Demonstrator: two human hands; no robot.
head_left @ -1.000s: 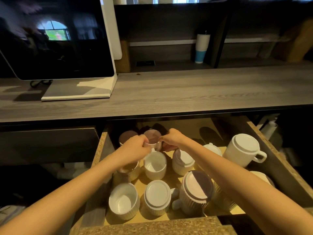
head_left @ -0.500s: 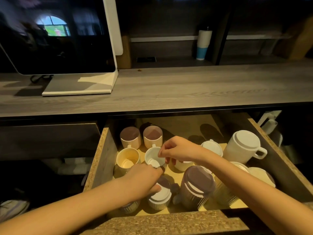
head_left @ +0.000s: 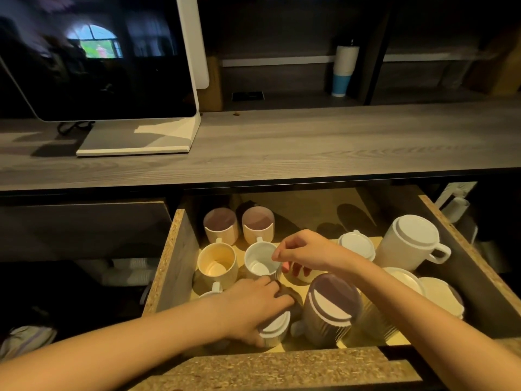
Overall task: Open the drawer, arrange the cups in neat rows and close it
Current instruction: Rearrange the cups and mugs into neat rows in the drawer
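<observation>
A grey wood-grain counter (head_left: 310, 142) spans the frame, with a dark-screened monitor (head_left: 98, 57) standing on it at 10 o'clock. Below the counter, a chipboard drawer (head_left: 174, 258) stands pulled open and crowded with cups.

The person's left hand (head_left: 253, 309) reaches in from 7 o'clock, its fingers curled from above around a small lidded cup (head_left: 275, 328) near the drawer's front. The right hand (head_left: 307, 252) enters from 4 o'clock, with thumb and forefinger pinched on the rim of an open white cup (head_left: 260, 261) at the drawer's centre.

A big white lidded mug (head_left: 408, 244) sits at the drawer's 2 o'clock, and a ribbed lidded mug (head_left: 329, 314) stands at 5 o'clock. A cream cup (head_left: 217, 262) stands just beside the open white cup, at its 9 o'clock. Two flat-topped cups (head_left: 220, 224) stand side by side at the drawer's 11 o'clock. A white-and-blue tumbler (head_left: 345, 69) stands on the shelf at 1 o'clock.
</observation>
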